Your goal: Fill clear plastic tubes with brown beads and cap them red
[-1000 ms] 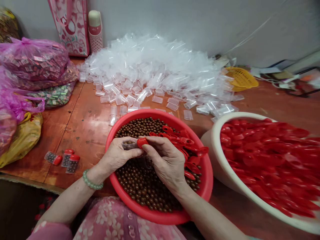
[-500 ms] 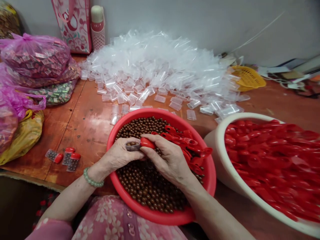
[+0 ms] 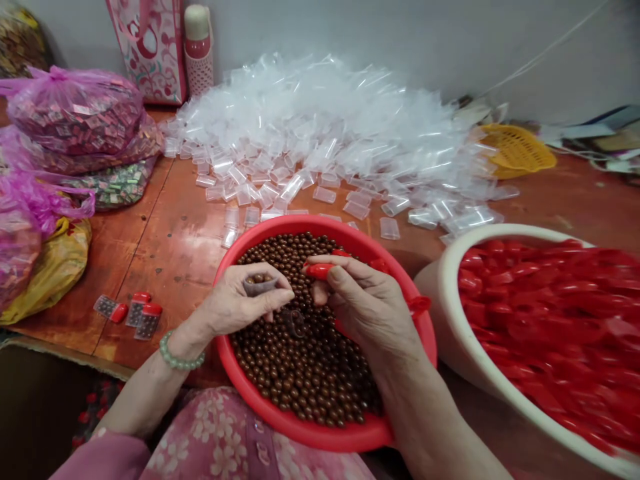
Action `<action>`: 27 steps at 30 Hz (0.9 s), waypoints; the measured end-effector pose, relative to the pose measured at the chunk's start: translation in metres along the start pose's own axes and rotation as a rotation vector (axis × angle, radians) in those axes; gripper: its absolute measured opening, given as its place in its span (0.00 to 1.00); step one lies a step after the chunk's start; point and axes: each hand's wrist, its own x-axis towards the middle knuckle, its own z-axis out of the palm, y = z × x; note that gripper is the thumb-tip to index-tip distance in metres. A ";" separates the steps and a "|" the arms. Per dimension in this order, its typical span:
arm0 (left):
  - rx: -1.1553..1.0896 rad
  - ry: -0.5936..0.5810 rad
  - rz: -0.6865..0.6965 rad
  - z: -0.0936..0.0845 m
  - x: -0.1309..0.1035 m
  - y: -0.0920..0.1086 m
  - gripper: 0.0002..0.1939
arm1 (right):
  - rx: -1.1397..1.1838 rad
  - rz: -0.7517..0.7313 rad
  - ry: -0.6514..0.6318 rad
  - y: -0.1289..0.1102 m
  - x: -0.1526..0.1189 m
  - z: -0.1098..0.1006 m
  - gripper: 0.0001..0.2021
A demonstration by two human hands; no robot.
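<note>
My left hand [image 3: 243, 301] is closed around a small clear container [image 3: 260, 285] with brown balls in it, its open end toward the right. My right hand [image 3: 367, 300] pinches a red cap [image 3: 319, 271] between thumb and fingers, a short way from the container. Both hands are above a red basin [image 3: 325, 437] that holds many brown balls [image 3: 305, 377]. More red caps lie at the basin's right side, partly hidden by my right hand. Left of the basin, three filled containers with red caps [image 3: 148, 321] lie on the wooden table [image 3: 165, 267].
Behind the basin spreads a large heap of clear containers [image 3: 325, 120]. A white tub [image 3: 450, 280] full of red caps stands at the right. Filled plastic bags [image 3: 75, 113] are at the left; a yellow basket [image 3: 520, 150] sits back right.
The red cap and the clear container, together before, are now apart. My right hand has moved right and up with the cap; my left hand has shifted slightly. The view has shifted a little.
</note>
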 end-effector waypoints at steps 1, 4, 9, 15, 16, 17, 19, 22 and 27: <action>0.001 -0.007 -0.011 -0.001 0.001 0.001 0.09 | 0.012 0.014 0.011 -0.001 0.000 0.000 0.13; 0.011 -0.094 -0.091 0.000 0.003 0.002 0.09 | 0.062 0.058 0.056 -0.005 0.000 -0.001 0.14; -0.002 -0.093 -0.145 0.007 0.001 0.005 0.10 | 0.133 0.055 0.072 -0.008 -0.002 0.001 0.13; 0.102 -0.058 -0.111 0.009 -0.001 0.006 0.09 | 0.127 -0.055 0.083 -0.004 -0.004 0.006 0.12; 0.102 -0.069 -0.110 0.008 -0.001 0.005 0.09 | 0.125 -0.059 0.079 -0.004 -0.005 0.007 0.12; 0.092 -0.083 -0.108 0.008 -0.001 0.004 0.10 | 0.121 -0.063 0.074 -0.003 -0.006 0.007 0.12; 0.058 -0.103 -0.103 0.008 0.000 0.003 0.12 | 0.086 -0.075 0.075 -0.003 -0.007 0.008 0.12; 0.003 -0.149 -0.106 0.007 0.002 -0.001 0.17 | 0.005 -0.085 0.114 -0.003 -0.006 0.011 0.11; -0.123 -0.206 -0.092 0.006 0.005 -0.007 0.18 | -0.040 -0.130 0.116 -0.010 -0.001 0.022 0.11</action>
